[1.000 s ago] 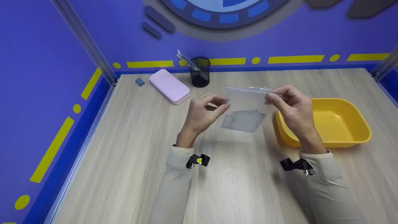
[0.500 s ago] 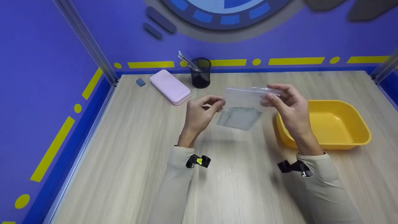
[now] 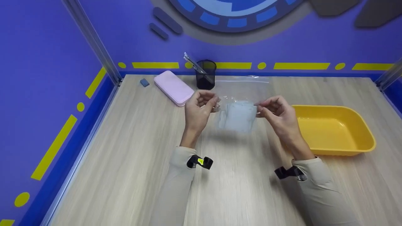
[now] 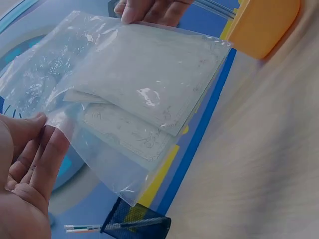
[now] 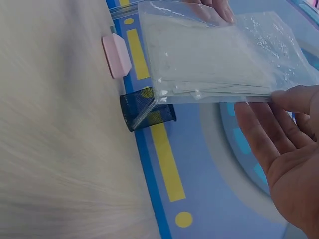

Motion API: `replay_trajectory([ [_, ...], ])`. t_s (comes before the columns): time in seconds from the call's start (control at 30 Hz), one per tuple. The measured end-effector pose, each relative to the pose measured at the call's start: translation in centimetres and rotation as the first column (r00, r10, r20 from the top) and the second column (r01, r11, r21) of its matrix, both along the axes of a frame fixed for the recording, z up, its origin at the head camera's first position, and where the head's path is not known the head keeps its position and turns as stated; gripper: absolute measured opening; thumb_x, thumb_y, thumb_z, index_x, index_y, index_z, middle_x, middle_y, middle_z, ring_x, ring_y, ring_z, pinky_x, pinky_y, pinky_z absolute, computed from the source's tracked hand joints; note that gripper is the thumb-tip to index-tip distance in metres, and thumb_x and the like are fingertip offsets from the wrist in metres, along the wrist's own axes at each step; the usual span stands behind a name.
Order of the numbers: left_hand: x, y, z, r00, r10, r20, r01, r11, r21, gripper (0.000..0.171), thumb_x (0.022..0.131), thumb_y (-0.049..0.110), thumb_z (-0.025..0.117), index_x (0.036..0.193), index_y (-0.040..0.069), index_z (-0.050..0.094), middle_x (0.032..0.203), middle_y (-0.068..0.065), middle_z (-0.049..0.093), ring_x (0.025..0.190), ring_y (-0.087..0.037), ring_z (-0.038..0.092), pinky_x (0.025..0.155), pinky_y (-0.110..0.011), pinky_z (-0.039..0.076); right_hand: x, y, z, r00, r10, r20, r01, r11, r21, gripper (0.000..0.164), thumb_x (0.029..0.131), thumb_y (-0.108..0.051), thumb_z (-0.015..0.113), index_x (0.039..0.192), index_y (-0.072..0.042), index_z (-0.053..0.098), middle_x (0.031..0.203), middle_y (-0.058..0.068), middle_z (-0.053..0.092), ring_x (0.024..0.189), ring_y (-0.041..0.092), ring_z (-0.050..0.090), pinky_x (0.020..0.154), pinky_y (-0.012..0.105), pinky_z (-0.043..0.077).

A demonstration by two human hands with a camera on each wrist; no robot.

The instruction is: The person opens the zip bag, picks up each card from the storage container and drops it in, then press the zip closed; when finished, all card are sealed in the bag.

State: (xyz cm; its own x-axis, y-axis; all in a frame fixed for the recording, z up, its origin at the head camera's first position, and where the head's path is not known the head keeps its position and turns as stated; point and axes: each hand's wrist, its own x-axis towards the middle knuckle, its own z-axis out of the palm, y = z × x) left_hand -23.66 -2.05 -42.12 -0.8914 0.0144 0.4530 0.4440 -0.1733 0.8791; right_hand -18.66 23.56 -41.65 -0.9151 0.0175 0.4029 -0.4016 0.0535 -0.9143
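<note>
A clear zip-lock bag (image 3: pixel 241 89) is held up over the middle of the table, its zip strip along the far edge. Several pale, flat paper-like sheets (image 3: pixel 240 116) lie overlapped inside, with faint printed lines along their borders in the left wrist view. My left hand (image 3: pixel 198 110) pinches the bag's left side between thumb and fingers. On the opposite side, my right hand (image 3: pixel 279 116) pinches the bag's edge beside the sheets. From the right wrist, the bag (image 5: pixel 209 59) is seen edge-on, with the sheets stacked near its bottom.
A yellow bin (image 3: pixel 333 130) stands just right of my right hand. Behind my left hand lie a pink case (image 3: pixel 174 88) and a black mesh pen cup (image 3: pixel 205 77) holding a slim silvery item. A small blue eraser-like block (image 3: pixel 144 82) sits at the back left.
My right hand has moved from the bag's zip corner down and left to its side, beside the sheets. My left hand has shifted slightly; the bag now shows flatter, zip strip farther away.
</note>
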Motion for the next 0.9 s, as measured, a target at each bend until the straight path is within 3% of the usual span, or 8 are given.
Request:
replay_trajectory([
  [0.1, -0.2, 0.1, -0.4, 1.0, 0.009, -0.009, -0.009, 1.0, -0.027, 0.016, 0.095, -0.01, 0.072, 0.106, -0.006, 0.06, 0.095, -0.015, 0.074, 0.077, -0.019, 0.073, 0.07, -0.042, 0.064, -0.3, -0.2, -0.5, 1.0, -0.025, 0.017, 0.024, 0.999, 0.022, 0.017, 0.097, 0.016, 0.065, 0.114, 0.015, 0.062, 0.109, 0.021, 0.073, 0.089, 0.022, 0.073, 0.082, 0.033, 0.061],
  [0.23, -0.5, 0.2, -0.9, 1.0, 0.023, -0.017, -0.025, 0.995, -0.101, 0.012, 0.095, -0.01, 0.072, 0.106, -0.009, 0.067, 0.095, -0.015, 0.074, 0.078, -0.025, 0.073, 0.07, -0.046, 0.063, -0.7, -0.3, -1.2, 0.998, -0.055, 0.021, 0.053, 0.994, 0.097, 0.024, 0.097, 0.014, 0.067, 0.12, 0.014, 0.066, 0.111, 0.022, 0.072, 0.089, 0.018, 0.071, 0.081, 0.028, 0.06],
  [0.37, -0.8, 0.1, -1.3, 0.999, 0.039, 0.006, -0.037, 0.976, -0.213, 0.012, 0.094, -0.008, 0.074, 0.106, -0.008, 0.074, 0.095, -0.015, 0.076, 0.079, -0.034, 0.073, 0.069, -0.04, 0.063, -1.2, -0.2, -1.8, 0.996, -0.068, 0.049, 0.061, 0.988, 0.141, 0.03, 0.097, 0.012, 0.069, 0.127, 0.012, 0.066, 0.114, 0.025, 0.071, 0.091, 0.016, 0.069, 0.08, 0.024, 0.059],
  [0.53, -1.0, -0.1, -2.0, 0.995, 0.021, 0.102, 0.018, 0.929, -0.369, 0.018, 0.091, -0.009, 0.076, 0.109, -0.006, 0.076, 0.098, -0.017, 0.077, 0.082, -0.03, 0.075, 0.067, -0.029, 0.061, -1.6, -0.1, -2.8, 0.985, -0.089, 0.148, 0.061, 0.982, 0.18, 0.038, 0.097, 0.009, 0.07, 0.135, 0.007, 0.064, 0.117, 0.024, 0.069, 0.094, 0.018, 0.067, 0.078, 0.023, 0.059],
  [0.73, -1.3, -0.4, -3.2, 0.984, 0.028, 0.174, 0.068, 0.85, -0.523, 0.024, 0.09, -0.009, 0.075, 0.113, -0.002, 0.077, 0.103, -0.015, 0.077, 0.085, -0.018, 0.073, 0.072, -0.026, 0.06, -1.9, -0.2, -3.8, 0.966, -0.082, 0.247, 0.025, 0.974, 0.226, 0.045, 0.097, 0.008, 0.07, 0.141, 0.007, 0.06, 0.12, 0.026, 0.066, 0.099, 0.019, 0.065, 0.08, 0.021, 0.057],
  [0.9, -1.6, -0.6, -4.0, 0.98, 0.018, 0.199, 0.097, 0.828, -0.552, 0.027, 0.088, -0.01, 0.078, 0.114, -0.002, 0.076, 0.106, -0.017, 0.077, 0.085, -0.017, 0.073, 0.073, -0.024, 0.058, -2.0, -0.1, -4.4, 0.959, -0.095, 0.267, 0.004, 0.947, 0.32, 0.044, 0.097, 0.007, 0.071, 0.14, 0.005, 0.062, 0.123, 0.024, 0.066, 0.105, 0.026, 0.062, 0.084, 0.018, 0.052],
])
